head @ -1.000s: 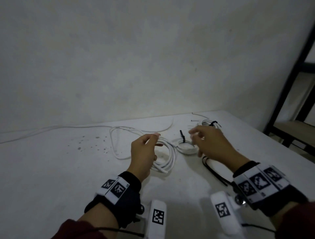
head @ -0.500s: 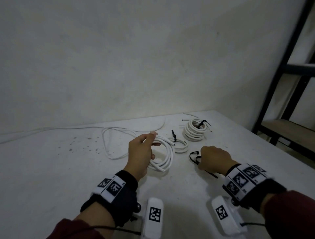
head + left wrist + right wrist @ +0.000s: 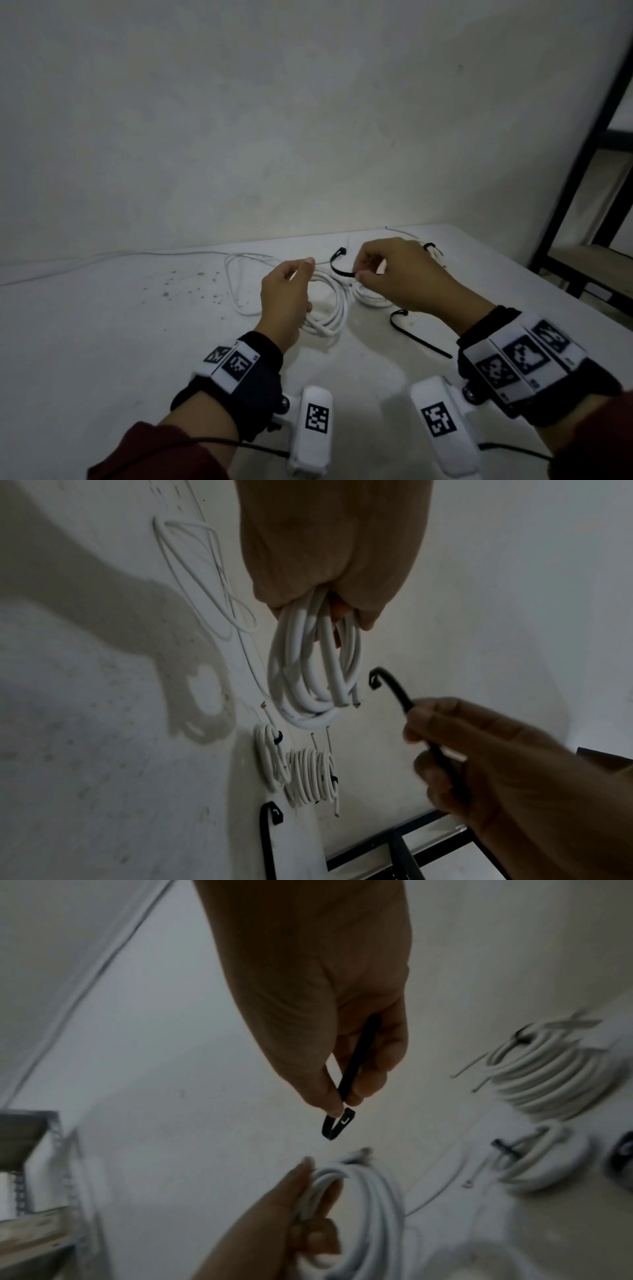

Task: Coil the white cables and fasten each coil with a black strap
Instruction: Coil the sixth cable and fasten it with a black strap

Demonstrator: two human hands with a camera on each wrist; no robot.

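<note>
A loose white cable (image 3: pixel 236 284) trailed across the white table (image 3: pixel 102 342) at the left. Just right of it, the left hand (image 3: pixel 286 301) gripped a white coil (image 3: pixel 334 308), fingers curled round its loops, lifted slightly off the table. The right hand (image 3: pixel 400 277) pinched a black strap (image 3: pixel 339 265) between thumb and fingertips, beside the coil. Another black strap (image 3: pixel 416 330) lay on the table below that hand, and two strapped coils (image 3: pixel 301 772) sat farther right.

White table (image 3: pixel 102 342): two strapped coils (image 3: pixel 301 775), spare black strap (image 3: pixel 416 334).
</note>
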